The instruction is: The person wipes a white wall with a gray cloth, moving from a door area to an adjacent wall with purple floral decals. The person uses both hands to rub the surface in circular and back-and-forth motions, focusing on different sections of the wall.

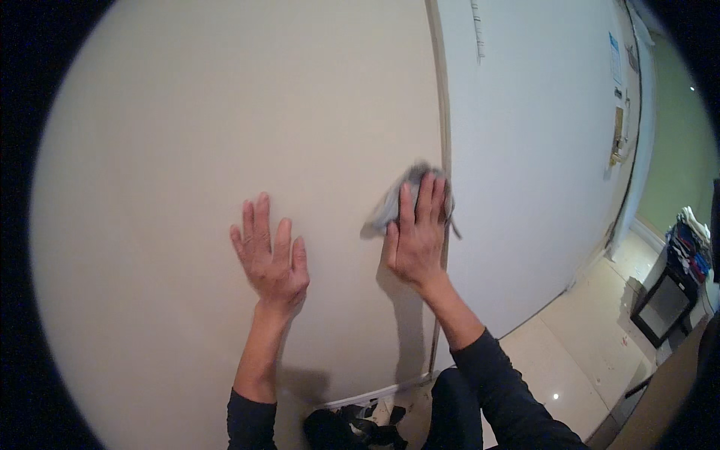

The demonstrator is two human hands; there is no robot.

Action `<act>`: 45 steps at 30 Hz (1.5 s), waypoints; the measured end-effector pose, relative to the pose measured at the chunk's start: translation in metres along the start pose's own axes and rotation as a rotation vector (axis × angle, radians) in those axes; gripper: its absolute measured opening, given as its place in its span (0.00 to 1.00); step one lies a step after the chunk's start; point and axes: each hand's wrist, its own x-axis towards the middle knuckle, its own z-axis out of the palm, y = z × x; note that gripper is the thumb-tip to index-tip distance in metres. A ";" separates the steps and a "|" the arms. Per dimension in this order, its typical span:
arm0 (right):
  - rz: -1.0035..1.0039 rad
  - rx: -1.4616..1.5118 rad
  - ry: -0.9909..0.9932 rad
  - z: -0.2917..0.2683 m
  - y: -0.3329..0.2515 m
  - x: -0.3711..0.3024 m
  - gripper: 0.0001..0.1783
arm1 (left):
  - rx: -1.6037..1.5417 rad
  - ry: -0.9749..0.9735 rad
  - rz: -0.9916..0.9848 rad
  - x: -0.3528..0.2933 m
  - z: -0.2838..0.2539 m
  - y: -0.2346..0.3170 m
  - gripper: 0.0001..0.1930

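Note:
My right hand (418, 244) presses a grey cloth (389, 206) against a beige wall panel (172, 135), close to its right edge. The cloth is bunched under my fingers, and its corners stick out on both sides. Further left, my left hand (271, 262) holds nothing. Its fingers are spread and stretched upward, and the hand is at the panel's surface. Whether the whole palm touches the panel, I cannot tell.
A narrow trim strip (442, 97) divides the panel from a white door (525, 172) with a brass-coloured lock (618, 135). Folded clothes (688, 244) and a black-framed object (664, 306) stand at the right on the tiled floor (559, 345). Dark items (364, 427) lie low by the panel's foot.

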 end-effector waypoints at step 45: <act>-0.060 -0.106 -0.061 0.057 -0.113 0.057 0.38 | -0.215 0.274 -0.227 -0.046 -0.036 -0.071 0.12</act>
